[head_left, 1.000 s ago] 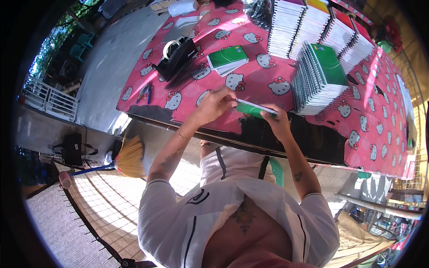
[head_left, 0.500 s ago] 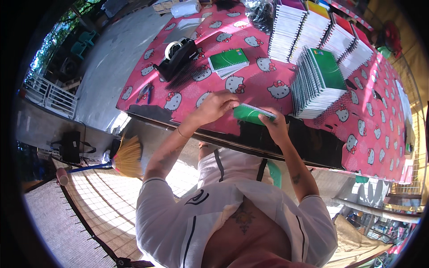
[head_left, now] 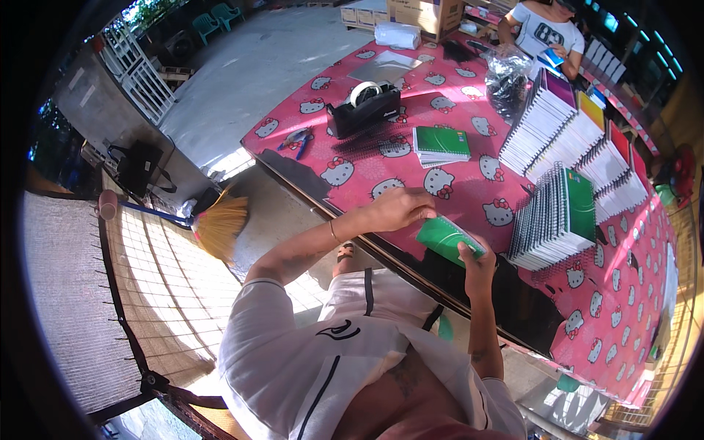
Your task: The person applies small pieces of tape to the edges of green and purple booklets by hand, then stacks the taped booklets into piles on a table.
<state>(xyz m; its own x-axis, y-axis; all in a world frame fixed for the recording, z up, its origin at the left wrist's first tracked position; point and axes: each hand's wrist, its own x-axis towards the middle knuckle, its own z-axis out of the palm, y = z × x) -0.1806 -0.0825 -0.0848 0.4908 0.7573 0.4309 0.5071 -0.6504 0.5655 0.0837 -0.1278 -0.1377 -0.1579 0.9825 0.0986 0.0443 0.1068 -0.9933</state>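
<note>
My right hand (head_left: 478,262) grips a small green-covered notebook (head_left: 443,237) by its right end, thumb across the cover. The notebook is tilted above the table's near edge. My left hand (head_left: 408,208) is closed in a pinch at its upper left corner; what the fingertips hold, if anything, is too small to make out. Beyond them lies a short pile of green notebooks (head_left: 441,144). Right of my hands stands a tall stack of green spiral notebooks (head_left: 554,220). Dark wire coils (head_left: 363,144) lie near a black tape dispenser (head_left: 364,114).
Blue-handled pliers (head_left: 297,141) rest on the pink patterned table cover (head_left: 337,173). Taller spiral-notebook stacks (head_left: 539,121) and a clear plastic bag (head_left: 507,81) stand at the far right. Another person (head_left: 546,33) holds something blue there. A broom (head_left: 220,224) is at left.
The view has turned, so the table sits lower and farther right, and another person has come into view. My hands keep the green notebook in much the same hold.
</note>
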